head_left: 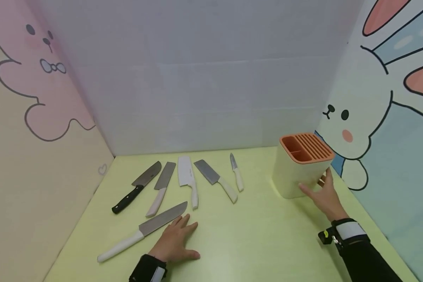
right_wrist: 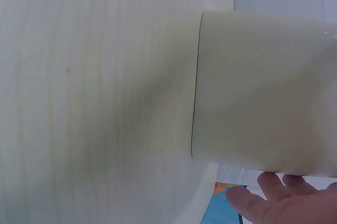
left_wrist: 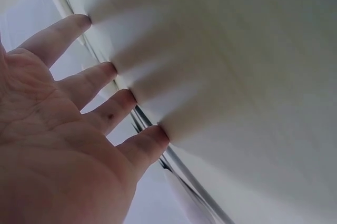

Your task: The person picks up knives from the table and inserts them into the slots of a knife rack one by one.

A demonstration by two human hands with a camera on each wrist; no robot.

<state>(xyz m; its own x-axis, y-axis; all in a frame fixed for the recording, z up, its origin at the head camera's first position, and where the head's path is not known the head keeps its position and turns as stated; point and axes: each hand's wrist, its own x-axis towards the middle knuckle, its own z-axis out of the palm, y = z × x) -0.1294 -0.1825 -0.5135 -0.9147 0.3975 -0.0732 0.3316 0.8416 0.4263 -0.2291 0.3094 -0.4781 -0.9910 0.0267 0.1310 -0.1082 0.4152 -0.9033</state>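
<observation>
Left hand (head_left: 174, 241), fingers spread, touches desk (head_left: 253, 239); right hand (head_left: 326, 199) grips block (head_left: 288, 174); six knives (head_left: 185, 172) lie out, none slotted.

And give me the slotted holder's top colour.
The holder's top is orange, clearest in the head view.

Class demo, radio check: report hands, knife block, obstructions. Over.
Left hand spread beside long chef's knife. Right hand touching knife block. Block upright, slots empty. No knife between right hand and block.
</observation>
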